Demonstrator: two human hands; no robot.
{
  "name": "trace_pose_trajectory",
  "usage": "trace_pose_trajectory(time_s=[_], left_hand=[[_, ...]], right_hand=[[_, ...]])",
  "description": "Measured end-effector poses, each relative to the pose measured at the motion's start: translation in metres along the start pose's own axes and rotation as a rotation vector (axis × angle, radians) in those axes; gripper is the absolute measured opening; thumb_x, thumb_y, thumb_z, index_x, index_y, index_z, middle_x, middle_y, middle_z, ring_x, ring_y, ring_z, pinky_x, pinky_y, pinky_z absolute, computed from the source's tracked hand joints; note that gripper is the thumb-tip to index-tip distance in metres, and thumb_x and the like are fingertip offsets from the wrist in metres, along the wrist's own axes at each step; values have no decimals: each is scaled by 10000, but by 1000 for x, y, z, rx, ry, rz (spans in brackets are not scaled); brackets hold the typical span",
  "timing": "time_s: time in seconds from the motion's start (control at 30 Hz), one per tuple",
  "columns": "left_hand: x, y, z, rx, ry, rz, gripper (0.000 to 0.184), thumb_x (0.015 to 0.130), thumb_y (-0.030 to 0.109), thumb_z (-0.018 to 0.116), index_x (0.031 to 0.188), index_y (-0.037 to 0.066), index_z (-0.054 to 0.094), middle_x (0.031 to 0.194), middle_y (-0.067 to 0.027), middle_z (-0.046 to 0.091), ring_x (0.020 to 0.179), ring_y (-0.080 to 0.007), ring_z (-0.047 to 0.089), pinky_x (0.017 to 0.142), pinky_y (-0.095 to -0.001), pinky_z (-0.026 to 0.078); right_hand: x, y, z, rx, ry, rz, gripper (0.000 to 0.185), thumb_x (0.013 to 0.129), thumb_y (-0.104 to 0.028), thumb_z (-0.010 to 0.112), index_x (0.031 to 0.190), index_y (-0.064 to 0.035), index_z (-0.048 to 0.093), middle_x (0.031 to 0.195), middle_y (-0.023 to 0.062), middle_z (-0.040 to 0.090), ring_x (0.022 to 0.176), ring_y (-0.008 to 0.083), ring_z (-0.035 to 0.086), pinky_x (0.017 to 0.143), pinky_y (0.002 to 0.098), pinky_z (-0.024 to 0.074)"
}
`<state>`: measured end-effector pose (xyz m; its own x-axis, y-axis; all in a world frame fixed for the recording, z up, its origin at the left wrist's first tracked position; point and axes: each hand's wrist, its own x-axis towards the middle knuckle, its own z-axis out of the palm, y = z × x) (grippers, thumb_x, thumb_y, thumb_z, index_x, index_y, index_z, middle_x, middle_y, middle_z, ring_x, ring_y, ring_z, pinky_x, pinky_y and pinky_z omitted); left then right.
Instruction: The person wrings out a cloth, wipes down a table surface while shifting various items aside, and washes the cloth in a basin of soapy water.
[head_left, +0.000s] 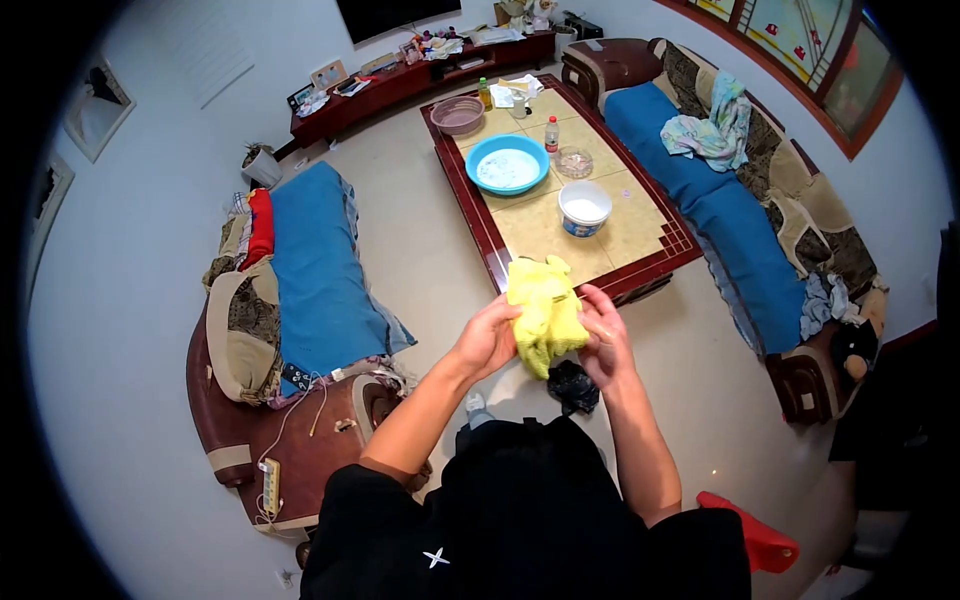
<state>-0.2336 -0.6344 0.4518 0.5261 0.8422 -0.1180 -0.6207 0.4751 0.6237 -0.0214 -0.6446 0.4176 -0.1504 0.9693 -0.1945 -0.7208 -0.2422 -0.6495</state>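
A bunched yellow cloth hangs in front of my body, near the close edge of the coffee table. My left hand grips its left side, thumb toward the fabric. On the other side my right hand holds the right edge, with its fingers curled around the cloth. Beyond them on the table are a white bucket and a blue basin with cloudy, whitish liquid inside. Below the cloth, a black plastic bag shows near the floor.
A glass ashtray, a red-capped bottle, a green bottle and a purple basin also stand on the table. Sofas with blue covers flank it. A red plastic object is at lower right.
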Motion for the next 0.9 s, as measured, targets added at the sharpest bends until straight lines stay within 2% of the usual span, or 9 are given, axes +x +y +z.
trace_pose_trajectory(time_s=[0.07, 0.13, 0.2, 0.23, 0.37, 0.47, 0.57, 0.7, 0.9], left_hand=[[-6, 22, -33, -104, -73, -2, 514, 1040, 132, 437, 1531, -6, 372, 1533, -199, 496, 1395, -310, 531, 1163, -454, 440], [-14, 42, -57, 81, 110, -26, 540, 1030, 172, 509, 1494, 5, 288, 1445, -212, 533, 1339, -311, 560, 1111, -439, 486], [-25, 58, -80, 337, 328, -112, 665, 1014, 252, 667, 1457, 17, 230, 1388, -233, 541, 1297, -306, 577, 1058, -419, 522], [-23, 59, -108, 740, 220, 76, 929, 866, 305, 871, 1412, 22, 174, 1281, -249, 544, 1238, -289, 591, 963, -401, 566], [-44, 90, -152, 1083, 417, 92, 1148, 718, 299, 981, 1439, 24, 131, 1197, -240, 588, 1021, -251, 672, 843, -357, 593], [-61, 122, -174, 1002, 342, 118, 1048, 762, 217, 921, 1443, 35, 145, 1145, -215, 632, 956, -238, 688, 825, -358, 592], [-77, 152, -176, 893, 415, 48, 700, 872, 64, 729, 1433, 11, 314, 1142, -163, 664, 990, -202, 686, 843, -340, 580], [-72, 161, -231, 556, 573, 344, 348, 940, -23, 459, 1248, -40, 621, 1154, -97, 693, 993, -164, 677, 882, -284, 539], [-44, 182, -281, 117, 661, 338, 299, 960, 30, 499, 1218, -39, 633, 1158, -98, 701, 1010, -158, 670, 906, -306, 538]], right_hand=[[11, 16, 28, 16, -28, 277, 621, 923, -236, 745, 1463, -74, 484, 1373, 136, 598, 1186, 253, 639, 1011, 398, 529], [29, 43, 50, 13, -87, 474, 661, 916, -307, 766, 1457, -43, 494, 1395, 141, 595, 1217, 260, 633, 1022, 433, 529], [45, 73, 83, -269, -40, 384, 530, 912, -206, 794, 1351, 3, 583, 1242, 113, 697, 1096, 223, 697, 958, 399, 570], [56, 90, 92, -403, -15, 316, 495, 902, -166, 804, 1321, 6, 604, 1201, 107, 714, 1061, 210, 706, 931, 373, 577], [80, 126, 137, -538, 11, 172, 484, 863, -132, 849, 1269, 16, 631, 1132, 101, 741, 1002, 176, 714, 879, 329, 582], [94, 147, 160, -667, -16, 36, 490, 849, -136, 867, 1251, 19, 632, 1132, 103, 741, 998, 172, 713, 878, 327, 579], [111, 158, 169, -606, -17, 107, 460, 857, -88, 851, 1248, 16, 633, 1150, 105, 735, 1012, 178, 718, 905, 331, 585], [141, 160, 181, -519, -16, 154, 427, 886, -31, 798, 1274, 5, 625, 1154, 104, 734, 1025, 189, 724, 913, 334, 591], [198, 187, 199, -429, -44, 135, 488, 888, -3, 774, 1334, -18, 576, 1201, 101, 705, 1077, 197, 698, 958, 353, 566]])
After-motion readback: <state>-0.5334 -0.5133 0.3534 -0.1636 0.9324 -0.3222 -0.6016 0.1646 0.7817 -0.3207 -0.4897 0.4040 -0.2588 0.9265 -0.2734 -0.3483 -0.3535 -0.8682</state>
